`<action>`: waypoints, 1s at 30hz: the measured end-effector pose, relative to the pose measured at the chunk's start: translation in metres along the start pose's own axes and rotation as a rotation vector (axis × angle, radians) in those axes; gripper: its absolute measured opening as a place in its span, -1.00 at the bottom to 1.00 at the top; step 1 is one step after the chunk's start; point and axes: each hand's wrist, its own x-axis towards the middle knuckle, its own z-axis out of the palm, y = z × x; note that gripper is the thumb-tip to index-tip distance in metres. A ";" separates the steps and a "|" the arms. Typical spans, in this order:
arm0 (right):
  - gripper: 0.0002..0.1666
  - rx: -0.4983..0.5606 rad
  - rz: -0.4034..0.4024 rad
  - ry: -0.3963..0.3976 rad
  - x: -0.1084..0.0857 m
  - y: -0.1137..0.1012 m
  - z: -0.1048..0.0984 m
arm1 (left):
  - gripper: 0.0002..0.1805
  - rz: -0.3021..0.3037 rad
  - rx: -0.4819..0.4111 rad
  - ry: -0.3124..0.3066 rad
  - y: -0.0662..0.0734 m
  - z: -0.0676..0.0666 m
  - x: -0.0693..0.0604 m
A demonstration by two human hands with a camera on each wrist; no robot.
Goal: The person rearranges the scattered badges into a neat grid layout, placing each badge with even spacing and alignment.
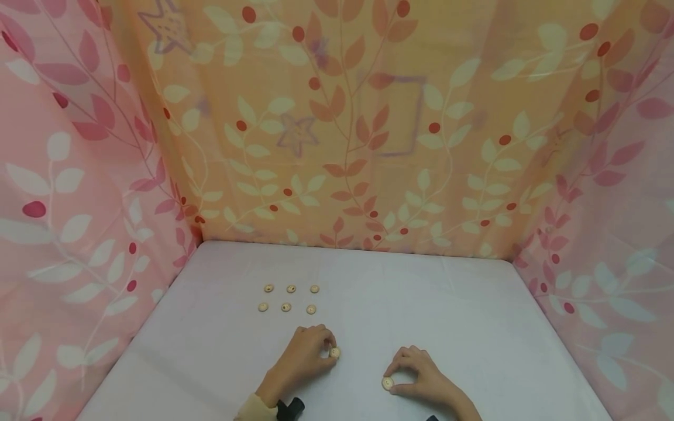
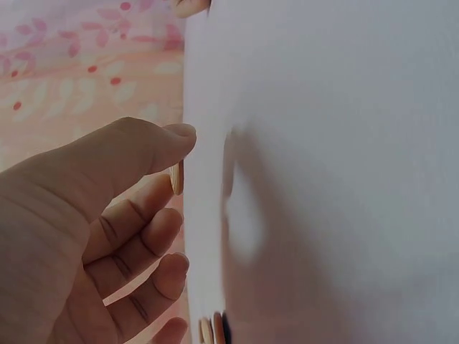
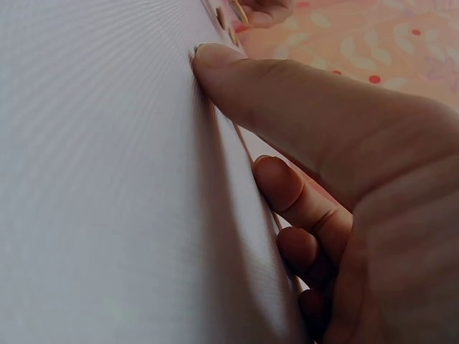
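My left hand (image 1: 310, 354) pinches a round pale wooden button (image 1: 334, 352) between thumb and index finger. In the left wrist view that button (image 2: 177, 179) shows edge-on under the thumb, raised off the white surface. To the right, my right hand (image 1: 421, 377) has thumb and index finger at opposite edges of another wooden button (image 1: 387, 383), low at the white tabletop. The right wrist view shows the thumb (image 3: 222, 61) by the surface, but hides this button. Farther back, several similar buttons (image 1: 286, 307) lie in two rows, some bearing dark marks.
The white tabletop (image 1: 474, 316) meets a yellow-orange leafy curtain (image 1: 347, 193) at its back edge. Pink leaf-patterned curtains (image 1: 68, 193) hang along the left and right sides. A black wrist device (image 1: 291, 409) sits at the left cuff.
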 end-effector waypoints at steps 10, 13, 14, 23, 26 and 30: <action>-0.74 -0.001 -0.009 -0.002 0.000 0.000 0.000 | -0.82 -0.037 0.011 0.062 -0.021 -0.014 -0.007; -0.74 0.002 -0.010 -0.001 0.000 0.000 0.000 | -0.83 -0.052 0.001 0.082 -0.027 -0.017 -0.009; -0.74 0.003 -0.013 0.000 0.000 0.000 0.000 | -0.83 -0.055 0.004 0.090 -0.029 -0.019 -0.010; -0.73 -0.004 0.002 -0.001 0.001 -0.001 -0.001 | -0.81 -0.103 0.032 0.156 -0.044 -0.029 -0.014; -0.73 -0.001 0.004 -0.001 0.000 -0.001 -0.001 | -0.79 -0.119 0.038 0.178 -0.049 -0.033 -0.016; -0.74 -0.005 -0.004 0.001 0.000 -0.001 0.000 | -0.80 -0.152 0.031 0.204 -0.056 -0.038 -0.019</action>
